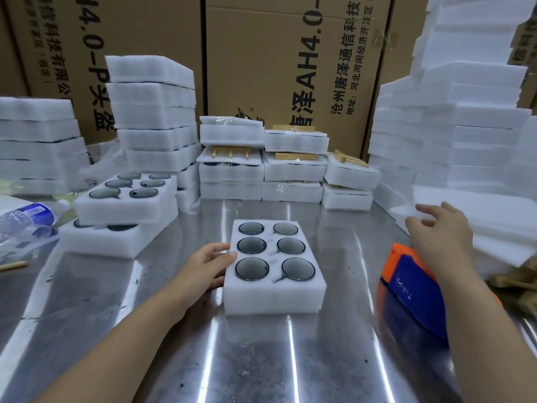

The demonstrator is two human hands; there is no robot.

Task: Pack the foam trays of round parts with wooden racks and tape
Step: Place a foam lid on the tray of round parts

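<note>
Foam tray, white and rectangular point(273, 298), holds six dark round parts point(251, 245) in its holes and sits on the shiny metal table point(261, 359). The left hand point(210, 264) lies against the tray's left wall, fingers together and nearly straight. Right of the tray, past the orange-and-blue tape dispenser point(412, 298), the right hand point(440, 231) hangs spread and loose over thin white foam sheets point(494, 225); behind the tray stand stacked foam packs bearing pale wooden racks point(230, 152).
</note>
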